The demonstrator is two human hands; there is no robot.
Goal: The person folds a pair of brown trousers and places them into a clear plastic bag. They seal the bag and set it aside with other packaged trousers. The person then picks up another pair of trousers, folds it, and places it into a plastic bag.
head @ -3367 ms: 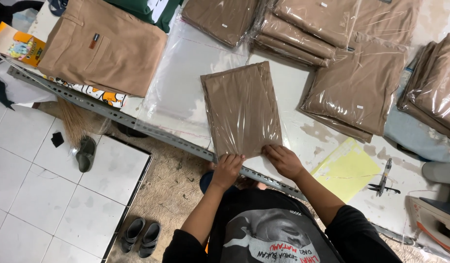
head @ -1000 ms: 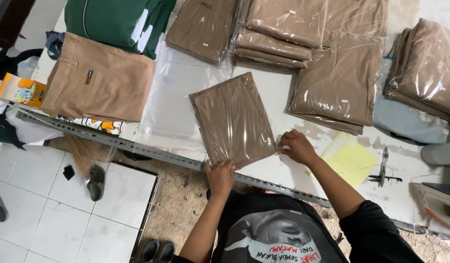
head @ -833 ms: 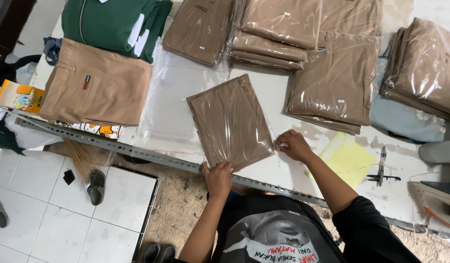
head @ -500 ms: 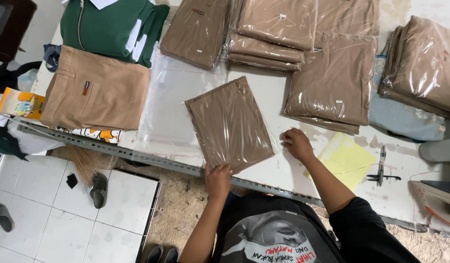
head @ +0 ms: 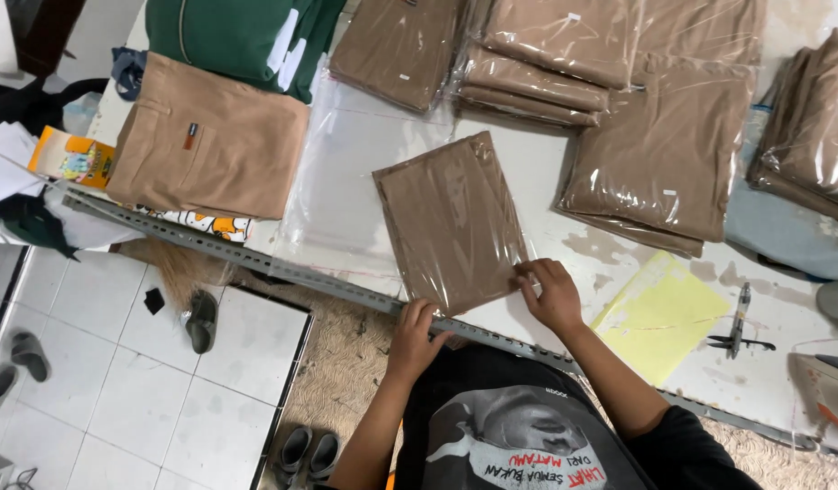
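Left hand (head: 412,338) at the near edge of the counter (head: 582,249), fingers curled loosely, fingertips touching the near corner of the bagged tan garment (head: 451,222). Right hand (head: 551,292) laid flat, fingers together, pressed on the bag's near right edge; nothing pinched by either hand as far as could be seen. Bagged tan garment flat on the counter, just beyond both hands, tilted slightly, sealed in clear plastic.

Empty clear bag (head: 342,195) spread flat just left of the garment, beyond the left hand. Unbagged tan trousers (head: 210,150) further left, green jacket (head: 242,36) beyond them. Stacks of bagged tan garments (head: 537,54) well beyond the right hand, another pile (head: 664,150) beyond and to its right. Yellow paper (head: 660,313) just right of the right hand, small scissors (head: 737,331) past it. Metal rail (head: 328,283) along the counter's near edge, under the left hand. Sandals (head: 201,319) on the tiled floor, left of the left hand.
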